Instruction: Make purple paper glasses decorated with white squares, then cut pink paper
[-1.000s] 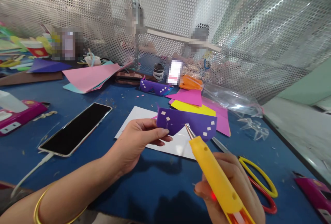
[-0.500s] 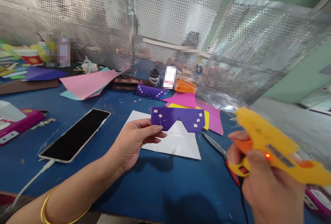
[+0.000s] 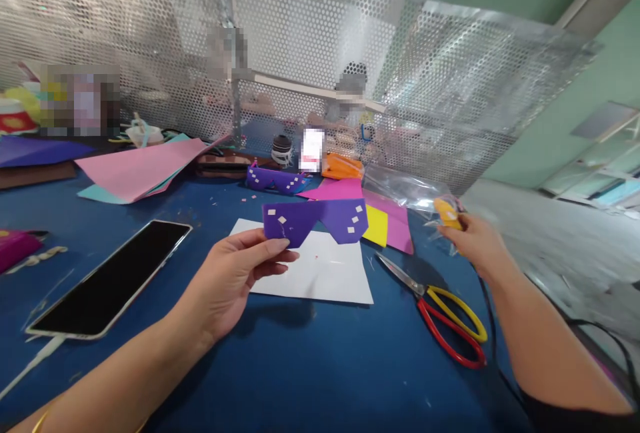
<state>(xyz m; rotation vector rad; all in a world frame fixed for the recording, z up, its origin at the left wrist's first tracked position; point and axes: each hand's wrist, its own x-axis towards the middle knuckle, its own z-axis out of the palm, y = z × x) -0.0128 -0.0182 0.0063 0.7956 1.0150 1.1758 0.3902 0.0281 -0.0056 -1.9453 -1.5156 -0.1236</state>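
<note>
My left hand (image 3: 250, 259) pinches the left end of a purple glasses-shaped cutout (image 3: 320, 219), which carries small white squares at both ends. The cutout is held above a white sheet of paper (image 3: 320, 273). Over at the right edge of the table, my right hand (image 3: 473, 236) is closed around a yellow glue gun (image 3: 447, 213), most of it hidden by the fingers. Between the sheet and my right forearm lie scissors (image 3: 425, 296) with one red and one yellow handle loop. A second pair of purple glasses (image 3: 275, 181) stands farther back.
A phone (image 3: 113, 283) with a white cable lies at the left. Pink and teal sheets (image 3: 145, 166) are behind it. Magenta and yellow sheets (image 3: 377, 226) and clear plastic (image 3: 405, 186) sit at back right. A perforated metal screen (image 3: 320, 26) borders the table; a black cord (image 3: 493, 326) runs right.
My right hand has carried the glue gun away from me to the table's right edge, uncovering the scissors. The view has turned right; my left hand still holds the purple cutout.
</note>
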